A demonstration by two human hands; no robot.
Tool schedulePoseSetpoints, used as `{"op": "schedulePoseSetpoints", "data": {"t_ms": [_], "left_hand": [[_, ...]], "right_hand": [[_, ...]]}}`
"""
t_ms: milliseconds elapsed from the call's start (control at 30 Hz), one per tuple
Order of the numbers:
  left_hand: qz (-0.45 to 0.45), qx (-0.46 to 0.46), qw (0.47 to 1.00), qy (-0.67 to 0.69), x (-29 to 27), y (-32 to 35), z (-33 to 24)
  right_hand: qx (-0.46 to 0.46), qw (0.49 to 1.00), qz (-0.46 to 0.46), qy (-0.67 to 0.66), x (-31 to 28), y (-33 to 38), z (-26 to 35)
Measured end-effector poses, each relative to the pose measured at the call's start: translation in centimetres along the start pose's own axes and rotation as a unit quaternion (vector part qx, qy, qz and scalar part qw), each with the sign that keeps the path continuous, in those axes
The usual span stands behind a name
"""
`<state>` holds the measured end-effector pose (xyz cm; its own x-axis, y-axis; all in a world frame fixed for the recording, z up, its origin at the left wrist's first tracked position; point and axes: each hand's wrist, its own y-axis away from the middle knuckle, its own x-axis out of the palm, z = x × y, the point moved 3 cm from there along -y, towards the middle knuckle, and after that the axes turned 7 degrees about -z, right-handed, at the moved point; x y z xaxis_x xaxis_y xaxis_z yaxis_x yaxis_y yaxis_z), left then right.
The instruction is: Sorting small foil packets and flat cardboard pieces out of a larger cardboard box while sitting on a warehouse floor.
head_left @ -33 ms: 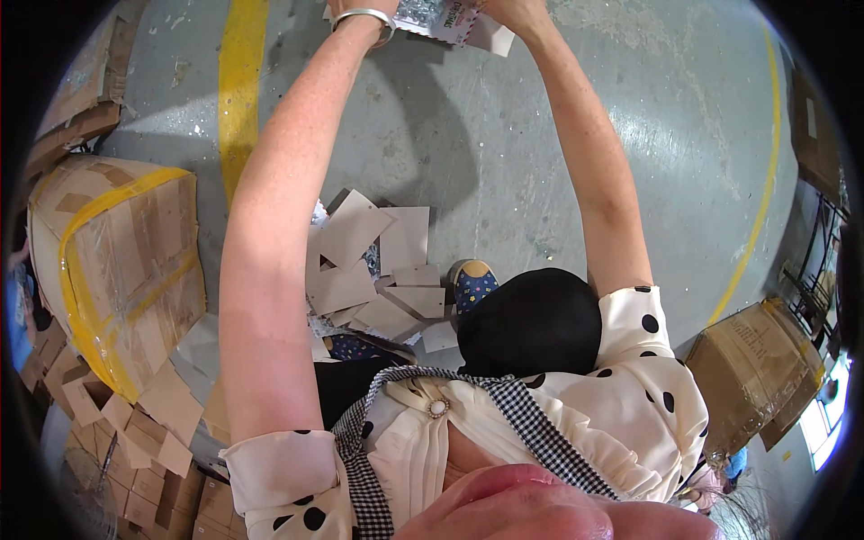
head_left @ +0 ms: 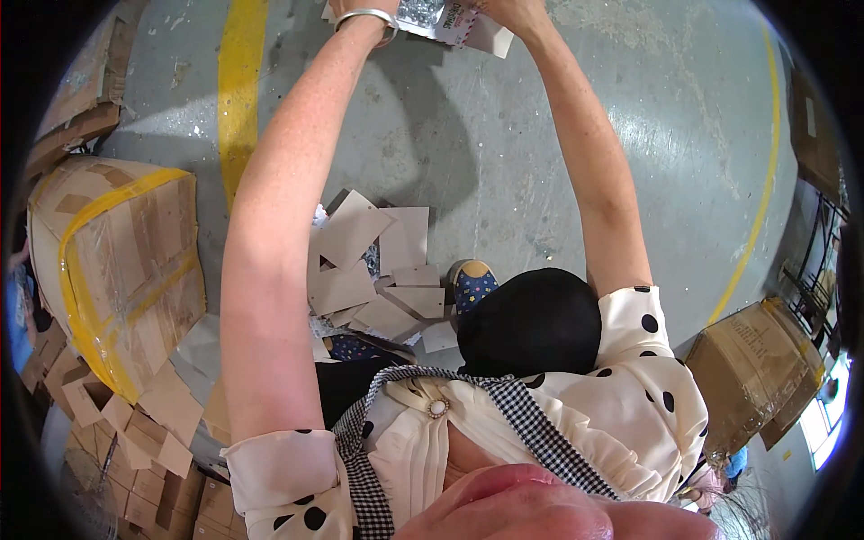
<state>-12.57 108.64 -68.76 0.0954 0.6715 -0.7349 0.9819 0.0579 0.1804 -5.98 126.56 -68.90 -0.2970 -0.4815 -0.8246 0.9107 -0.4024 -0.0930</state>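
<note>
At the top edge of the head view, both arms reach out over the floor. My left hand [head_left: 363, 7], with a silver bangle at its wrist, is cut off by the edge, so its fingers are hidden. My right hand [head_left: 515, 13] is partly in view, its fingers closed at the side of a flat printed packet [head_left: 439, 20]. The packet has a silvery, shiny part and a pale printed part with a dashed border. A plain pale card [head_left: 490, 38] shows beneath it, next to my right hand. The packet's upper part is out of view.
Loose grey-beige cards [head_left: 353, 232] lie heaped by my shoes [head_left: 473, 284]. A large carton with yellow tape [head_left: 135, 261] stands at left, above flattened and small boxes [head_left: 148, 441]. Another taped carton [head_left: 751, 373] sits at right. Yellow lines [head_left: 241, 90] mark the grey floor.
</note>
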Motion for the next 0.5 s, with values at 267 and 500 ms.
{"op": "schedulePoseSetpoints", "data": {"t_ms": [267,500], "left_hand": [[-0.118,0.078,0.982,0.121,2.6,-2.0,3.1],[0.083,-0.092,0.935,0.334,-7.7,1.7,9.2]], "right_hand": [[-0.083,0.992,-0.081,-0.059,0.2,0.7,-1.1],[0.112,0.952,-0.19,-0.212,0.1,5.1,-8.0]]}}
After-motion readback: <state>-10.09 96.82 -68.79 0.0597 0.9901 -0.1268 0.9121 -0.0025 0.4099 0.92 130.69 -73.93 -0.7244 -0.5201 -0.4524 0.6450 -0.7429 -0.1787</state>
